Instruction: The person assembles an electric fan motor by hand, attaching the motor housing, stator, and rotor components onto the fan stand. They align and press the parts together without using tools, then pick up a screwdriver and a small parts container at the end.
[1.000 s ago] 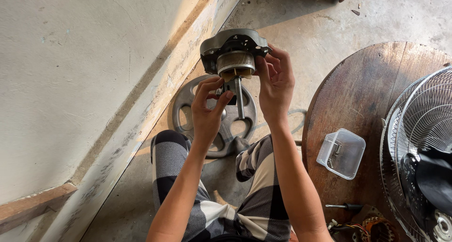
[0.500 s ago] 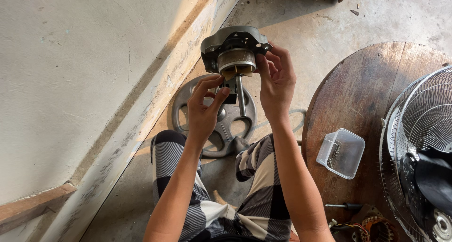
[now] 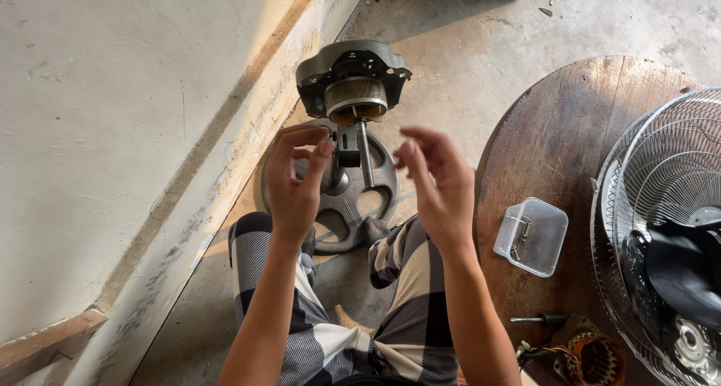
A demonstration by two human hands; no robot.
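Right now the fan motor (image 3: 351,82) stands up on its slim metal post (image 3: 364,155) above the grey spoked base (image 3: 338,206) on the concrete floor, just in front of the person's knees. Their left hand (image 3: 293,179) curls round the small dark bracket (image 3: 348,147) under the motor, fingertips pinching at it; the right hand (image 3: 435,183) hovers just beside the post, fingers loosely spread and holding nothing. That motor looks heavy for its size, all metal housing and copper winding, stiff and top-heavy on so thin a stem. I'd grip it by the housing rim, not the winding. A clear plastic box (image 3: 530,236) and a wire fan guard (image 3: 661,228) sit on the round wooden table (image 3: 556,131) to the right
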